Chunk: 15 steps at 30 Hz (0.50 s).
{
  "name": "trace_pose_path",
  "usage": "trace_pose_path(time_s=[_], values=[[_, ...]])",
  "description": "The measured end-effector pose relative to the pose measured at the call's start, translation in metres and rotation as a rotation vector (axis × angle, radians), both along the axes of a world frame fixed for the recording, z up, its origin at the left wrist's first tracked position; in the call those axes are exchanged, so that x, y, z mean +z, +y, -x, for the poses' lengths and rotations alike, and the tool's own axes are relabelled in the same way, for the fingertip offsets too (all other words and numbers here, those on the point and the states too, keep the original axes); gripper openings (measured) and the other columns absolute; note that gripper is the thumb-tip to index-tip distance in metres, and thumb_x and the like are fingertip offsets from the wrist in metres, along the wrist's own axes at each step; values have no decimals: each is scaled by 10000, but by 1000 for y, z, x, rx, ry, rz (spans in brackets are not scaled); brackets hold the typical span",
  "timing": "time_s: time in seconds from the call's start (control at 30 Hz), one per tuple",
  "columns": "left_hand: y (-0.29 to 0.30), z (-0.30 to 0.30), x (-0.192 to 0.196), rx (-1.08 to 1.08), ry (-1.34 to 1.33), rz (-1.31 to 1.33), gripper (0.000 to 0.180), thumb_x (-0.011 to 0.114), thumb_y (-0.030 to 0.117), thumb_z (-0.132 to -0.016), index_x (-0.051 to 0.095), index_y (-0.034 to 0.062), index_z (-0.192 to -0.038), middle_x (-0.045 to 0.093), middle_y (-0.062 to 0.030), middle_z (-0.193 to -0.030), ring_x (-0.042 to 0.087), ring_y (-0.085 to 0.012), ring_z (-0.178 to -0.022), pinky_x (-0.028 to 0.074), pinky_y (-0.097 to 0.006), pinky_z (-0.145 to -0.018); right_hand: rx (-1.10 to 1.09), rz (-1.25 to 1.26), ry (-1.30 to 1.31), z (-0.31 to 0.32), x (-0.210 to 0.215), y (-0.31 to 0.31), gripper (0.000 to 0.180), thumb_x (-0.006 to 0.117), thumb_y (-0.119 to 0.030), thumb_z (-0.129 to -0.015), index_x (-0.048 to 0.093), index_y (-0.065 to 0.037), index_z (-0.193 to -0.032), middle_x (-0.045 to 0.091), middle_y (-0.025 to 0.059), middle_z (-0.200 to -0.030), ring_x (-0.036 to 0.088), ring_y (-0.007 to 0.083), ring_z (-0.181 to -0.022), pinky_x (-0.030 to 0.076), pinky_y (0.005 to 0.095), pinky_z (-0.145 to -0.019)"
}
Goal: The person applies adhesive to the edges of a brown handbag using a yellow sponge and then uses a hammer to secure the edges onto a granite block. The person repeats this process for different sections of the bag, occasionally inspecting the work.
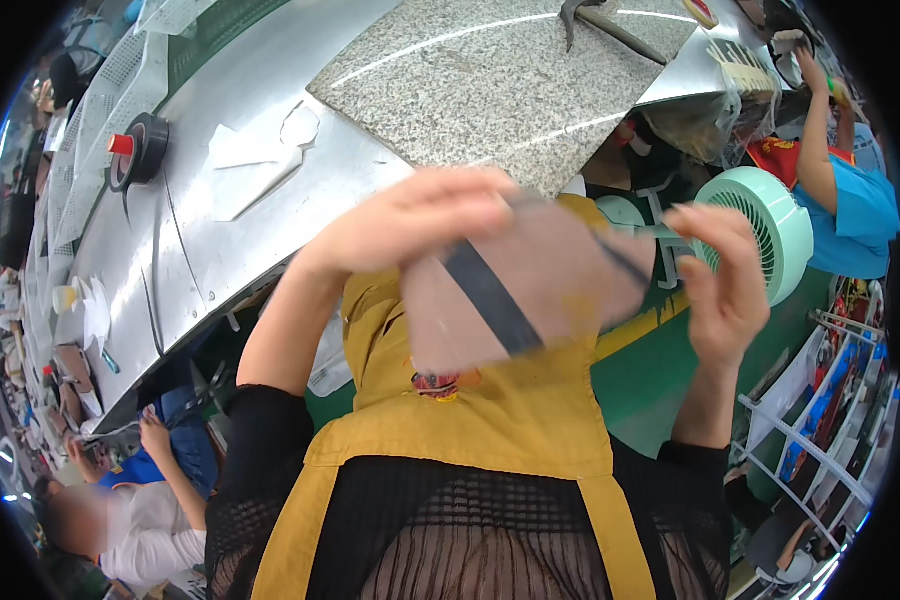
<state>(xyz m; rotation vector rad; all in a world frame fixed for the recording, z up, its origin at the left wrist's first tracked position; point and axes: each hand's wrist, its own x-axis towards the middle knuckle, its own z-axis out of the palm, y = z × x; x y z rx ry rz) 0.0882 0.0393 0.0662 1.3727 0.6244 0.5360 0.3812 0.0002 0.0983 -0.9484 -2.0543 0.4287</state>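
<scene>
My left hand (420, 222) is raised in front of me, its fingers closed on the top edge of a flat tan piece (530, 285) that looks like leather or card. A black strip (490, 298) runs diagonally across that piece. My right hand (725, 280) is up beside the piece's right edge, fingers spread and curled. A thin dark strand (620, 262) runs from the piece toward it; the picture is too blurred to tell whether the fingers pinch it. Below both hands I see my yellow apron (490, 420).
A metal workbench (200, 230) curves across the upper left, with a roll of black tape (138, 150), white paper scraps (255, 150) and a granite slab (490, 70). A green fan (765, 225) stands right. One person sits lower left (140, 510), another in blue works upper right (840, 190).
</scene>
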Motion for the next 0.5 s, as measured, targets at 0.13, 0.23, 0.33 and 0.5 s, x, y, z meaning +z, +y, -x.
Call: trace_pose_path(time_s=[0.13, 0.23, 0.33, 0.5], values=[[0, -21, 18, -302, 188, -214, 287, 499, 255, -964, 591, 31, -1119, 627, -83, -933, 603, -160, -864, 469, -292, -772, 494, 864, 51, 36, -18, 34, 266, 550, -201, -911, 603, -8, -1085, 639, 99, -941, 584, 227, -914, 441, 320, -814], [2, -3, 4, -286, 279, -311, 308, 479, 275, -968, 588, 37, -1130, 627, -131, -890, 604, -249, -844, 464, -334, -766, 650, 810, -76, 26, -42, 43, 204, 593, -224, -885, 639, -33, -940, 633, 63, -854, 563, 218, -874, 428, 329, -807], [-3, 23, -17, -221, 325, -315, 342, 451, 318, -979, 577, 54, -1156, 622, -135, -884, 601, -288, -831, 467, -364, -756, 622, 602, -314, 25, -38, 50, 187, 631, -241, -855, 659, -55, -859, 630, 37, -820, 546, 215, -863, 420, 333, -804], [-3, 16, -28, -195, 385, -365, 334, 452, 319, -978, 596, 66, -1143, 604, -115, -929, 567, -267, -897, 453, -363, -804, 634, 651, -486, 27, -44, 56, 158, 662, -237, -824, 679, -81, -840, 620, 16, -845, 521, 225, -932, 400, 343, -857]])
